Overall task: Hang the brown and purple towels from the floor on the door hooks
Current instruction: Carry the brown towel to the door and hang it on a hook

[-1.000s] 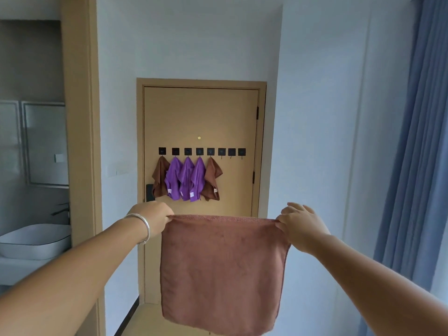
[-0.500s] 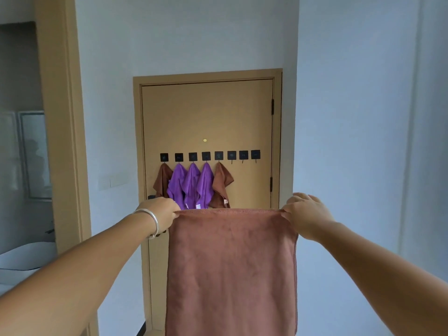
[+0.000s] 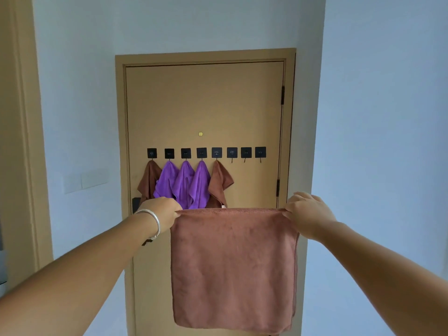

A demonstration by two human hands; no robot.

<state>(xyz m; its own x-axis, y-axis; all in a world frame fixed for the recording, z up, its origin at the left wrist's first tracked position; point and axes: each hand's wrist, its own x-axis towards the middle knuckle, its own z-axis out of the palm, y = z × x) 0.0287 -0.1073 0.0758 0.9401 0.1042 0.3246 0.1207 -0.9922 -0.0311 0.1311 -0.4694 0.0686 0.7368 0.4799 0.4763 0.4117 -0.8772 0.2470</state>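
The left hand (image 3: 161, 213) and right hand (image 3: 308, 214) each pinch a top corner of a brown towel (image 3: 234, 270), stretching it flat before the door (image 3: 206, 105), below its row of hooks (image 3: 232, 153).

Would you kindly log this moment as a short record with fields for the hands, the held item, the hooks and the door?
left hand: pinches the upper left corner of the brown towel
right hand: pinches the upper right corner
brown towel: spread flat, hanging between both hands in front of the door
hooks: eight in a row; five hold towels, three on the right are free
hung towels: brown, three purple, brown
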